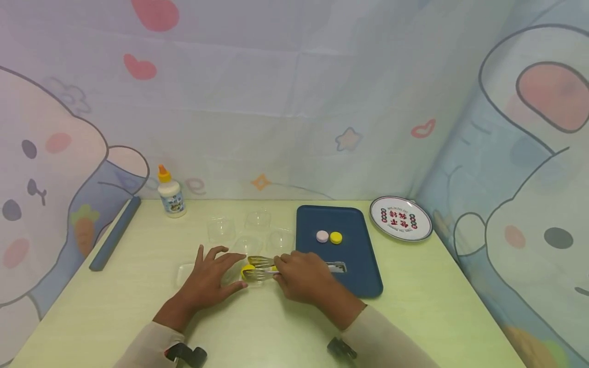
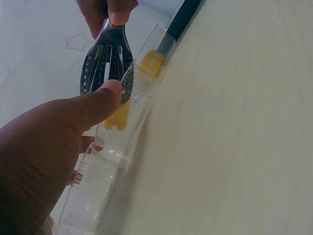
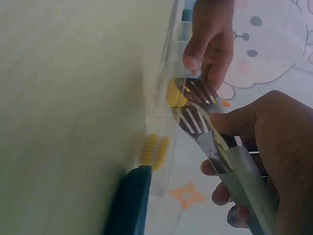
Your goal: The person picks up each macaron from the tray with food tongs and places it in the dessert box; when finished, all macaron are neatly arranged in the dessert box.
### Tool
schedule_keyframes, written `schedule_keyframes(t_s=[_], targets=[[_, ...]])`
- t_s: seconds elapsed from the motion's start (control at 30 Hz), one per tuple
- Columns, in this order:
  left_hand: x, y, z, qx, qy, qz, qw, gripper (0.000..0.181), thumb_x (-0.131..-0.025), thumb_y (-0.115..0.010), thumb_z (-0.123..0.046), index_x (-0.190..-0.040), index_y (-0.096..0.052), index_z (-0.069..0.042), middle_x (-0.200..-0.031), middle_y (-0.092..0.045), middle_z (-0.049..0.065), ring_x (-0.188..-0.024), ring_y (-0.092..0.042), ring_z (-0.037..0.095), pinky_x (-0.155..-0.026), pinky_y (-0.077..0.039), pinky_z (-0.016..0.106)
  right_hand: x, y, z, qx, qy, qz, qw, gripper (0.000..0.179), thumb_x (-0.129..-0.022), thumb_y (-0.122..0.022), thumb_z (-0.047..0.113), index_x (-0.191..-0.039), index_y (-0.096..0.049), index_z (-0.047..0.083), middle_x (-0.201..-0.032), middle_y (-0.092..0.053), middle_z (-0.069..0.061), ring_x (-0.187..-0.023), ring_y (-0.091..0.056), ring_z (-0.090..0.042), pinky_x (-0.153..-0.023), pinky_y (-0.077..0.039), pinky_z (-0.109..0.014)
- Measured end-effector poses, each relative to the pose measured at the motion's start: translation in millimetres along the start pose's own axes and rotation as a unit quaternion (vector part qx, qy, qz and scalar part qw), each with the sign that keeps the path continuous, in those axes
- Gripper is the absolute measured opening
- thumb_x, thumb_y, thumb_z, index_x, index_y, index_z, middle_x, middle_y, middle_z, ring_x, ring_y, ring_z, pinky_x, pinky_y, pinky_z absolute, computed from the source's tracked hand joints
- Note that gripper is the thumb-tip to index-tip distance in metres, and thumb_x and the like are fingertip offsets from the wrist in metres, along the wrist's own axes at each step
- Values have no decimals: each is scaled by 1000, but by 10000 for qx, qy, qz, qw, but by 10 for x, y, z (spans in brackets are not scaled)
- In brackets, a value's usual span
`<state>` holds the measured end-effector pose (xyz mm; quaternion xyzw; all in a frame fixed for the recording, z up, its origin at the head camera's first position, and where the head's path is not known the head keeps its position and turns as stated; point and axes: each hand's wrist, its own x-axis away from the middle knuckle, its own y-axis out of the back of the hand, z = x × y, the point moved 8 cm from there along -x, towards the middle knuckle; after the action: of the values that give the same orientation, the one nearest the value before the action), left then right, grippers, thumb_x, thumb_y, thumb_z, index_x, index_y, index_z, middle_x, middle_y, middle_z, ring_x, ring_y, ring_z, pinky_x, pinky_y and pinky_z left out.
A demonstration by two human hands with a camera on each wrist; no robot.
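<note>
Metal tongs with slotted heads [image 3: 193,120] are gripped in my right hand [image 1: 306,276], thumb on one arm and fingers curled round the other. At the tips of the tongs is a yellow macaron [image 3: 174,93], in or just over a clear plastic box [image 2: 139,105]; whether the tongs squeeze it cannot be told. A second yellow macaron [image 3: 155,152] sits in the same box, nearer the tray. My left hand [image 1: 207,278] is spread at the box's left part, thumb on the near side and fingers on the far side. Any contact with the box is unclear.
Several clear plastic cups [image 1: 222,230] stand behind the hands. To the right, a blue tray [image 1: 338,217] bears a pink macaron [image 1: 322,236] and a yellow macaron [image 1: 336,238]. Farther out are a printed plate [image 1: 400,219], a glue bottle [image 1: 171,194] and a blue-grey roll [image 1: 115,234].
</note>
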<state>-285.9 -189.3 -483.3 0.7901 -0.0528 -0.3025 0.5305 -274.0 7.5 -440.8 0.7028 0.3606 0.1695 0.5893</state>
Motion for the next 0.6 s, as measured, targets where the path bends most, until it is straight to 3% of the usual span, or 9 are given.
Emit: schedule_keyframes(t_s=[0.27,0.47,0.6], targets=[[5,-14,19,0,31,25,10000,67,-88,-88,-51,-145,-69,-21,-141,-75,1,-139,-58,39,-117,-21,93,-128,75,41,280,40,380,9989,30,-106,-68,42,-122,-77,18,-100,-79,7,-81,-71,-12,-61,-57,-31],[9,-1,17,-54,18,-32,10000,69,-87,-88,-52,-146,-67,-21,-141,-76,2,-139,-58,40,-117,-21,92,-145,98,21,235,-40,475,9986,35,-105,-68,44,-129,-77,19,-106,-80,8,-85,-74,-12,-64,-60,-31],[10,25,-1,-170,-36,-31,9998,72,-87,-87,-53,-149,-65,-21,-144,-74,1,-141,-57,39,-117,-21,92,-71,84,-74,-182,-234,372,9989,41,-107,-66,44,-139,-73,20,-117,-81,8,-93,-76,-12,-66,-60,-30]])
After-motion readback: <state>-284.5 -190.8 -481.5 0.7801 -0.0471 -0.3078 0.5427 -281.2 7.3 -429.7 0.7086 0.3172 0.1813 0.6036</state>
